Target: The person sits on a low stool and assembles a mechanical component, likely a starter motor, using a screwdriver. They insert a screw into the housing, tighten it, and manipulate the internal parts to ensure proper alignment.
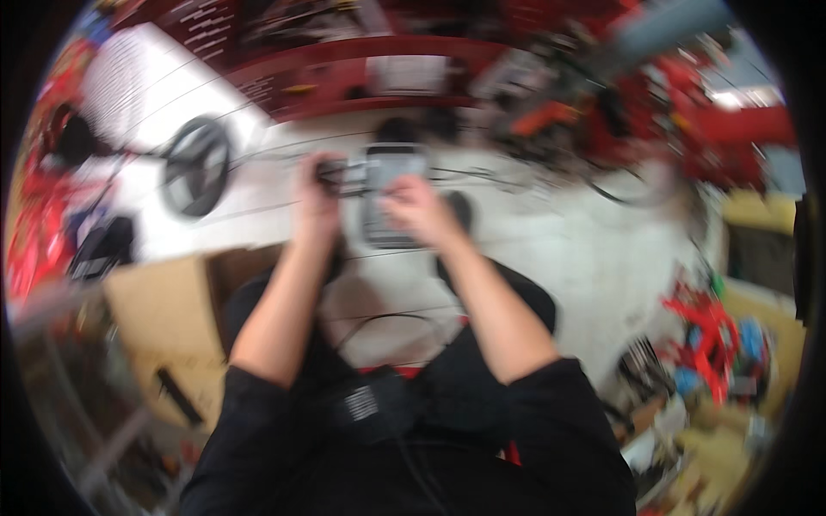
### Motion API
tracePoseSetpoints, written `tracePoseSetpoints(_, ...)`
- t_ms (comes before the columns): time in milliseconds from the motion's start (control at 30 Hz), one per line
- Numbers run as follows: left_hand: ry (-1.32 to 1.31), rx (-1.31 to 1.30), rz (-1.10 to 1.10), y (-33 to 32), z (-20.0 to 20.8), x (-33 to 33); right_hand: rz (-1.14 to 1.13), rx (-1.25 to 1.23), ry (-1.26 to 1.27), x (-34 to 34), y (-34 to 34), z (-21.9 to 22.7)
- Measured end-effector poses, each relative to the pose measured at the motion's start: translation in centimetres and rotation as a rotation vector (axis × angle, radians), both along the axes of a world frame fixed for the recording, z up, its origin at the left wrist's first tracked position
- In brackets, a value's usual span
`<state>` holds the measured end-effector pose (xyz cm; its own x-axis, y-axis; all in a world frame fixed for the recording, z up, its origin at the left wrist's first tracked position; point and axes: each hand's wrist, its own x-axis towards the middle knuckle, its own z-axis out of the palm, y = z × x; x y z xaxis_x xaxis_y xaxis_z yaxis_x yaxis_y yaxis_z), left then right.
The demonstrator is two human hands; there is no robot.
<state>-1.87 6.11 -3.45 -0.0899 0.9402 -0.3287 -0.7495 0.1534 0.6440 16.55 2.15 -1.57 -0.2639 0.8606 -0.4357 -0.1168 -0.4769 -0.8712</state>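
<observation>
Motion blur softens the whole head view. My left hand (318, 193) is closed round a small dark object (330, 174), whose exact kind is too smeared to tell; a pale part juts from it to the right. Beside it, a grey rectangular tray-like thing (375, 225) with a dark rim lies in front of me, between my knees and the red structure. Over its right half is my right hand (420, 211), fingers drawn together toward the left. Whatever those fingers pinch, if anything, is hidden.
A black wheel-like disc (198, 166) stands left on the pale tiled floor (594, 249). A cardboard box (163, 318) sits by my left knee. Red metal shelving (344, 77) spans the far side. Cluttered parts (551, 116) lie far right, red plastic bags (718, 344) near right.
</observation>
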Motion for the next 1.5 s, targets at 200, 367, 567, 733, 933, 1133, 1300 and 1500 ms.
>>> tracePoseSetpoints(200,-0.178,-0.052,0.064,0.4,-0.3,0.1,0.057,0.043,-0.082,0.7,0.6,1.6)
tracePoseSetpoints(367,-0.139,-0.070,0.033,0.2,-0.3,0.3,0.018,0.386,-0.416,0.9,0.0,1.5)
tracePoseSetpoints(567,-0.072,-0.063,0.025,-0.7,1.2,0.8,0.072,0.250,-0.441,-0.1,-0.7,3.3)
tracePoseSetpoints(733,-0.285,-0.164,0.096,-0.2,2.2,1.6,0.116,0.087,-0.267,1.3,0.0,0.6)
tracePoseSetpoints(933,-0.258,-0.151,0.100,-0.6,2.6,1.5,0.079,0.176,-0.379,-0.5,-0.8,3.3)
tracePoseSetpoints(1133,-0.251,-0.160,0.041,-0.3,2.2,1.5,0.118,0.007,-0.375,0.8,0.1,2.4)
tracePoseSetpoints(1300,-0.283,-0.151,0.050,-0.6,2.0,2.0,0.085,0.263,-0.299,0.4,-0.6,2.0)
tracePoseSetpoints(1500,-0.244,-0.158,0.025,-1.4,4.6,2.4,0.201,-0.004,-0.260,1.4,-0.8,3.7)
